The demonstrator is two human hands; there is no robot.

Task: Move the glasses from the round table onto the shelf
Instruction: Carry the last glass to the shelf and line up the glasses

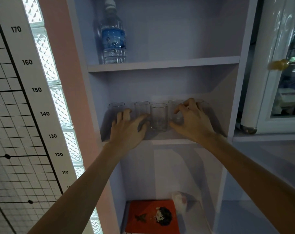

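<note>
Several clear glasses stand in a row on the middle board of the pale shelf (170, 142). My left hand (126, 130) reaches in with its fingers spread, between the leftmost glass (116, 106) and the second glass (142, 106), its thumb in front of the second one. A middle glass (159, 117) stands free, slightly nearer the front. My right hand (194, 122) curls around the fourth glass (174, 106), thumb low and fingers across its side. Another glass rim (200, 100) peeks out behind that hand. The round table is out of view.
A water bottle (113, 39) stands on the shelf board above. An orange book (153, 217) and a small white object lie on the board below. A glass-door fridge (281, 73) is on the right, a height chart (25, 81) and glass blocks on the left.
</note>
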